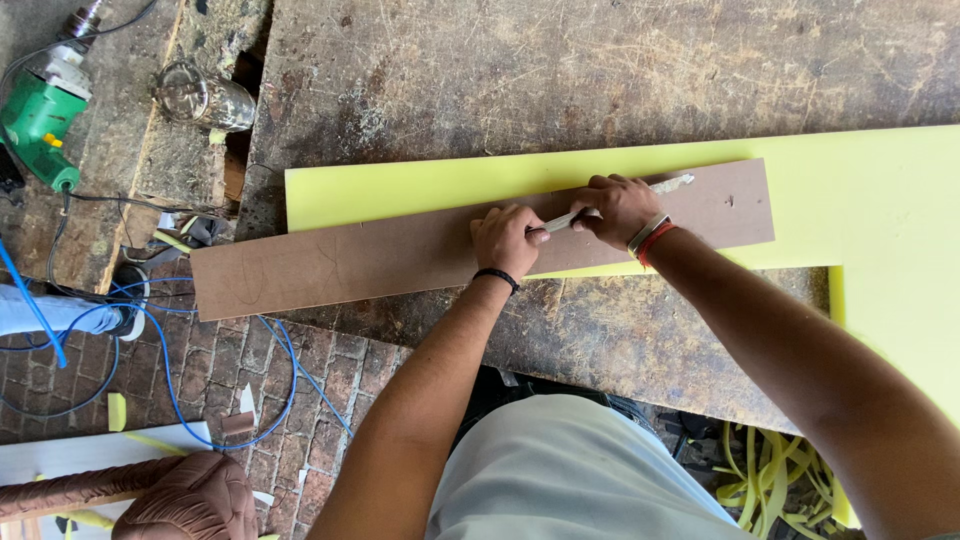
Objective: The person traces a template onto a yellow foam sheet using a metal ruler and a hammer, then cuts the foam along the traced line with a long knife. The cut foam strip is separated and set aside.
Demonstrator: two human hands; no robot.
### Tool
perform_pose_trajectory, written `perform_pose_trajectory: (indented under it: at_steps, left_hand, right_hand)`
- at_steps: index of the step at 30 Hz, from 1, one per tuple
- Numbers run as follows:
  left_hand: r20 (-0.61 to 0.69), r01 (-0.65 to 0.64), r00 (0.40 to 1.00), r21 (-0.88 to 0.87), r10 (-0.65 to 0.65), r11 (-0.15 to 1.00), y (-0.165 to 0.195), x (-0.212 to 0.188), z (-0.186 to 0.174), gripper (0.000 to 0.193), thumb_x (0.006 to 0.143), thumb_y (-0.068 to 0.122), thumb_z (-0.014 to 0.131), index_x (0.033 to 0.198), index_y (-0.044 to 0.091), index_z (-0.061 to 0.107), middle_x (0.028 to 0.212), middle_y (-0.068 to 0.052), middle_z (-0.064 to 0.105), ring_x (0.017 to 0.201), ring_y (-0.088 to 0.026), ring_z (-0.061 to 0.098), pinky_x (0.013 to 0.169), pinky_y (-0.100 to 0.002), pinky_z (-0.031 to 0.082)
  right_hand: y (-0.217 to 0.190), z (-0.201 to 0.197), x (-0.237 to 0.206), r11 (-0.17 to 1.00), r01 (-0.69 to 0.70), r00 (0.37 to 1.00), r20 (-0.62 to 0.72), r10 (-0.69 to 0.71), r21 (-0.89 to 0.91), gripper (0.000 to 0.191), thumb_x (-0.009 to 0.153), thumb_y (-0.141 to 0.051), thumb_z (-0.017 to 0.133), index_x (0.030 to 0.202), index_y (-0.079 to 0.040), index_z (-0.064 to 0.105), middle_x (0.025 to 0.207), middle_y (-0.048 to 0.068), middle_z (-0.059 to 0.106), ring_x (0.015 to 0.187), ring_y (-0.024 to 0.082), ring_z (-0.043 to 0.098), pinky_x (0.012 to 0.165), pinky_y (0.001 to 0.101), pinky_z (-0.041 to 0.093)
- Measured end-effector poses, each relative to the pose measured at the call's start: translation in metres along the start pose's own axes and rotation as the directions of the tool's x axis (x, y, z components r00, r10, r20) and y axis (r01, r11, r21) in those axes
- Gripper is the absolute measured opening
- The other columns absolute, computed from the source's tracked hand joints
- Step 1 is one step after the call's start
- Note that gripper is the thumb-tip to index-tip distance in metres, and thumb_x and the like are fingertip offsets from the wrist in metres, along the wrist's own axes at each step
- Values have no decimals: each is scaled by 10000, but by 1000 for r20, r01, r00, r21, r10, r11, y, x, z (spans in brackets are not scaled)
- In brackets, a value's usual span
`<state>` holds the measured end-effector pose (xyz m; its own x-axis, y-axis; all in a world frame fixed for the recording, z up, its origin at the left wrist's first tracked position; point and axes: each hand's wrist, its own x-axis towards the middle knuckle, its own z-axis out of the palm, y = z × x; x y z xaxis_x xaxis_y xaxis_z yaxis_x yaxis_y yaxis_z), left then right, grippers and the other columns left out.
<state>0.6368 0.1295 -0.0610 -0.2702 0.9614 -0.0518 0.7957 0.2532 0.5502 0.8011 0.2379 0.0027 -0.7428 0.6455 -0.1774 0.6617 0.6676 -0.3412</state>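
Observation:
A long brown board strip (pixel 340 262) lies across a yellow sheet (pixel 880 200) on a worn workbench (pixel 560 70). My left hand (pixel 505 240) presses down on the strip near its middle, fingers curled at the strip's lower edge. My right hand (pixel 618 208) grips a slim metal blade tool (pixel 665 186) that lies along the strip, its pale tip pointing right. The two hands touch each other around the tool's near end. A dark band is on my left wrist, red and pale bands on my right.
A green power drill (pixel 40 115) and a glass jar (pixel 205 97) lie at the bench's far left. Blue cable (pixel 170 390) loops over the brick floor below. Yellow offcut strips (pixel 770 470) pile at lower right. A carved brown wooden piece (pixel 180 495) sits at lower left.

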Motion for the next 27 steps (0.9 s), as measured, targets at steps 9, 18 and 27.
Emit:
perform_pose_trajectory:
  at_steps: [9,18,27]
  left_hand:
    - [-38,-90,995,31,92,995,-2,-6,4,135,853,218,799,826,196,668,824,68,691,862,-171,638,837,-436,378]
    - [-160,-325,927,105,339,940,-16,-15,14,122,857,115,762,855,178,658,911,43,705,936,-193,662,868,-441,413]
    - [-46,-189,981,-3,188,982,-14,-7,1,403,817,264,846,1169,173,674,1185,-33,716,1127,-234,662,1000,-442,489]
  right_hand:
    - [-3,16,-7,999,-45,986,-161,40,-30,155,822,-299,834,835,-231,696,896,-87,672,991,167,616,914,412,369]
    - [-8,34,-26,1000,16,917,-399,-19,-12,142,836,-210,818,841,-240,679,946,-99,685,934,166,608,881,386,370]
    - [13,27,-27,969,200,884,-400,-243,-148,136,937,-192,682,1012,-264,769,1098,-55,747,1033,155,689,880,379,540]
